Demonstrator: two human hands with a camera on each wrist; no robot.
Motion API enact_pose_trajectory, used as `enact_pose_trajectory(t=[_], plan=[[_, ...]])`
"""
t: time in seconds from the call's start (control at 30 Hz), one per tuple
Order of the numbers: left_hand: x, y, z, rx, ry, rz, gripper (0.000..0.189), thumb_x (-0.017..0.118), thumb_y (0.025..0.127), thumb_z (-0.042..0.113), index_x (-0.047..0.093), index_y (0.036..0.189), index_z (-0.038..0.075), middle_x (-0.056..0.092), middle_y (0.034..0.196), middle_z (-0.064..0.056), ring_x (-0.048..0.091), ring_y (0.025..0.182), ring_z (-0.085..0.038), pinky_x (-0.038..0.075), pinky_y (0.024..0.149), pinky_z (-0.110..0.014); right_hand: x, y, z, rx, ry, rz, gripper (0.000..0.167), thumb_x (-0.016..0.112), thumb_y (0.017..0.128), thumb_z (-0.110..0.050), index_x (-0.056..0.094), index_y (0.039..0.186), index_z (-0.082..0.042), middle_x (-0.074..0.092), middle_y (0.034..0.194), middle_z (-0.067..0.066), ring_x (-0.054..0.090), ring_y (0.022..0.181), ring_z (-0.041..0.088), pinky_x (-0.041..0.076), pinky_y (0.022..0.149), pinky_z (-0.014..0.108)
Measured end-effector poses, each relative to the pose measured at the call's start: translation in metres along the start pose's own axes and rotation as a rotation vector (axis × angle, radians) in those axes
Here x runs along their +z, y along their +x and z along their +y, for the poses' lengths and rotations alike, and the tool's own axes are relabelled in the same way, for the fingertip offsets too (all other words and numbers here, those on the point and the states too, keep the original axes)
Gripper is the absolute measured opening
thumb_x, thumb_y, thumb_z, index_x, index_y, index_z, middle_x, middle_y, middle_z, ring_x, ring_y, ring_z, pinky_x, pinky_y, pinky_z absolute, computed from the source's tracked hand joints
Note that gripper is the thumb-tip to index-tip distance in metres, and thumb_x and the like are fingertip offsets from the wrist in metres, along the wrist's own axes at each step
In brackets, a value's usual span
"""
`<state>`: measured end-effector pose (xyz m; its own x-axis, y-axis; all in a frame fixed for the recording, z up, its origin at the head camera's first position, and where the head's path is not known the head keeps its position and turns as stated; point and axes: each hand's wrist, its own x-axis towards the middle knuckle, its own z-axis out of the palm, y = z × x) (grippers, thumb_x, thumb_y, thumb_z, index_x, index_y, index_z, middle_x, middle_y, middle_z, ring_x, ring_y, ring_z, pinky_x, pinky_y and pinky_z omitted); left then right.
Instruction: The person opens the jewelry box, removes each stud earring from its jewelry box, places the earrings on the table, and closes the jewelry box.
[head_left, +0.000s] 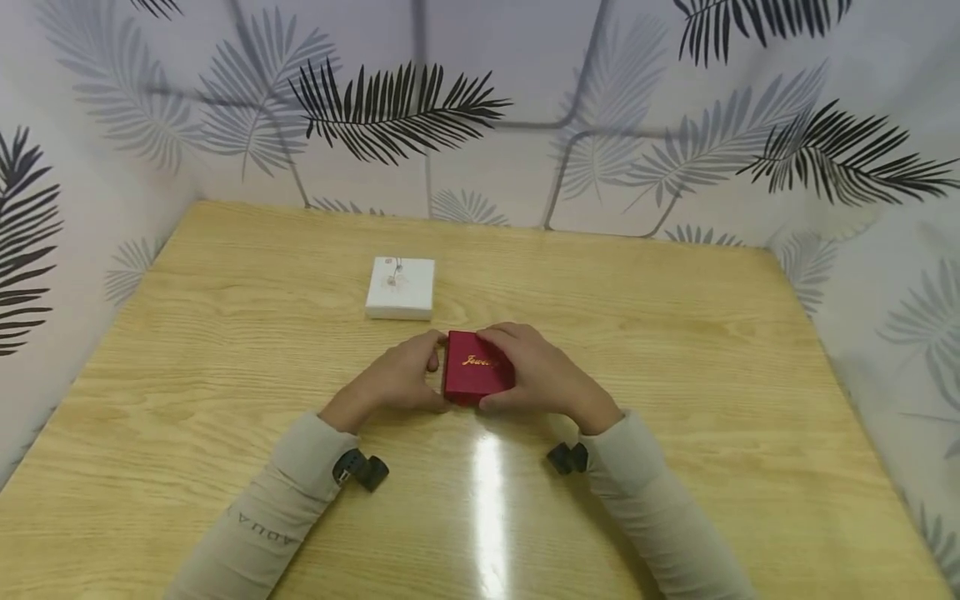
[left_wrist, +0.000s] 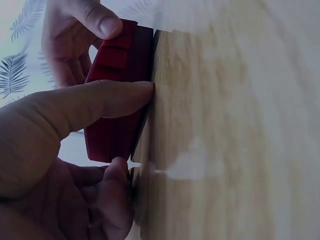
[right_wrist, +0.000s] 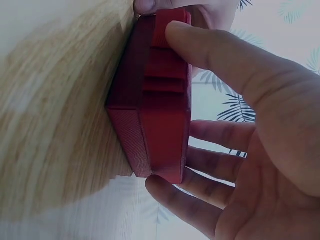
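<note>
A small dark red jewelry box (head_left: pixel 467 379) with gold lettering on its lid sits on the table between both hands. A red ribbon bow (right_wrist: pixel 164 77) runs along its near side. My right hand (head_left: pixel 543 371) grips the lid from the right, thumb on the front by the bow and fingers over the far side. From the left, my left hand (head_left: pixel 401 375) holds the box low, its thumb across the front near the bottom edge and its curled fingers at the left side. In the right wrist view the lid and base meet along a thin seam.
A flat white box (head_left: pixel 401 290) with a small printed picture lies farther back, a little left of the red one. The wooden table (head_left: pixel 675 333) reaches back to a leaf-patterned curtain (head_left: pixel 495 175). Dark wrist devices (head_left: pixel 360 468) sit at both cuffs.
</note>
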<state>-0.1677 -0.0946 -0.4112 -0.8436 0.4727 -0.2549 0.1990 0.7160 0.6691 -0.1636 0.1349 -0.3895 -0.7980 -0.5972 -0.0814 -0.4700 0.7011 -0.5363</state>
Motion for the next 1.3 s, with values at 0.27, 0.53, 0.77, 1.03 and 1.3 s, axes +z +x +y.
enact_pose_trajectory(t=[0.27, 0.53, 0.77, 1.03, 1.3], plan=[[-0.0016, 0.0018, -0.0020, 0.049, -0.040, -0.015, 0.088, 0.089, 0.070, 0.015, 0.041, 0.142, -0.002, 0.055, 0.102, -0.009, 0.048, 0.074, -0.015, 0.043, 0.067, -0.027, 0.0009, 0.0021, -0.0003, -0.011, -0.009, 0.003, 0.088, 0.088, 0.072, -0.032, 0.047, 0.146, -0.007, 0.051, 0.145, 0.010, 0.047, 0.133, 0.029, 0.046, 0.107, 0.046], [-0.0012, 0.0049, -0.0046, 0.069, -0.023, -0.009, 0.082, 0.090, 0.069, 0.016, 0.044, 0.135, -0.001, 0.054, 0.099, -0.008, 0.048, 0.077, -0.015, 0.043, 0.070, -0.027, 0.0007, 0.0034, -0.0026, 0.001, -0.014, -0.012, 0.091, 0.090, 0.071, -0.030, 0.046, 0.147, -0.008, 0.052, 0.143, 0.007, 0.047, 0.131, 0.026, 0.047, 0.106, 0.044], [-0.0010, 0.0044, -0.0067, 0.062, -0.085, -0.033, 0.078, 0.089, 0.068, 0.012, 0.043, 0.130, -0.001, 0.052, 0.113, -0.011, 0.051, 0.078, -0.015, 0.045, 0.068, -0.025, -0.0001, 0.0023, -0.0051, -0.022, -0.016, -0.005, 0.091, 0.091, 0.070, -0.029, 0.047, 0.146, -0.006, 0.054, 0.141, 0.009, 0.049, 0.128, 0.027, 0.048, 0.104, 0.045], [0.0005, 0.0040, -0.0045, 0.053, -0.078, -0.042, 0.080, 0.087, 0.067, 0.010, 0.043, 0.132, -0.001, 0.050, 0.121, -0.013, 0.051, 0.081, -0.016, 0.045, 0.070, -0.025, -0.0009, 0.0015, -0.0045, -0.029, -0.023, -0.002, 0.091, 0.093, 0.067, -0.029, 0.049, 0.144, -0.006, 0.056, 0.137, 0.010, 0.052, 0.124, 0.026, 0.049, 0.104, 0.045], [0.0007, 0.0035, -0.0016, 0.027, -0.062, -0.057, 0.080, 0.086, 0.067, 0.010, 0.041, 0.133, 0.000, 0.047, 0.122, -0.013, 0.050, 0.082, -0.016, 0.044, 0.069, -0.025, -0.0012, 0.0018, 0.0000, -0.040, -0.015, 0.005, 0.091, 0.093, 0.066, -0.030, 0.050, 0.142, -0.004, 0.059, 0.133, 0.009, 0.055, 0.121, 0.025, 0.049, 0.104, 0.043]])
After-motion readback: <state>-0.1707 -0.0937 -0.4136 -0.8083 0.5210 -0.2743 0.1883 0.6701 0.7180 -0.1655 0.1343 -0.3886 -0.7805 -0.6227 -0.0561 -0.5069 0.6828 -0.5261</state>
